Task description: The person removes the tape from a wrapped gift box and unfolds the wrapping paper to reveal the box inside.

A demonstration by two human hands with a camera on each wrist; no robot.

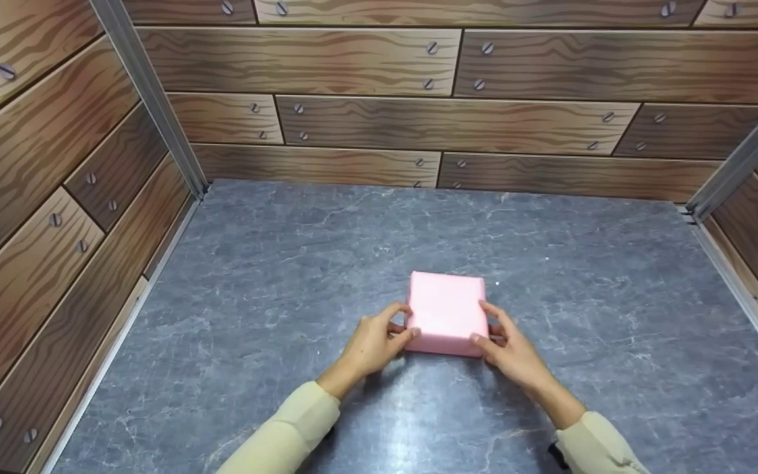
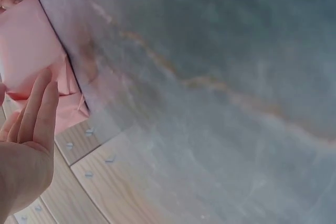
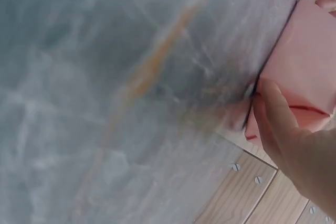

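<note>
A square box wrapped in pink paper (image 1: 448, 309) lies on the marbled surface between the two hands. My left hand (image 1: 369, 343) holds its left side, thumb at the near corner and index finger bent at the upper edge. In the left wrist view, fingers (image 2: 44, 108) of this hand lie along the folded paper end. From the right, my right hand (image 1: 516, 352) grips the opposite side, with the thumb at the near right corner. Folded flaps of the pink wrapping (image 3: 294, 108) show beside its fingers in the right wrist view. The box's underside is hidden.
The grey marbled tabletop (image 1: 274, 263) carries a few tiny white specks (image 1: 497, 283). Wood-patterned panels (image 1: 353, 118) rise at the back, left and right. Metal strips (image 1: 155, 99) run along the corners and side edges.
</note>
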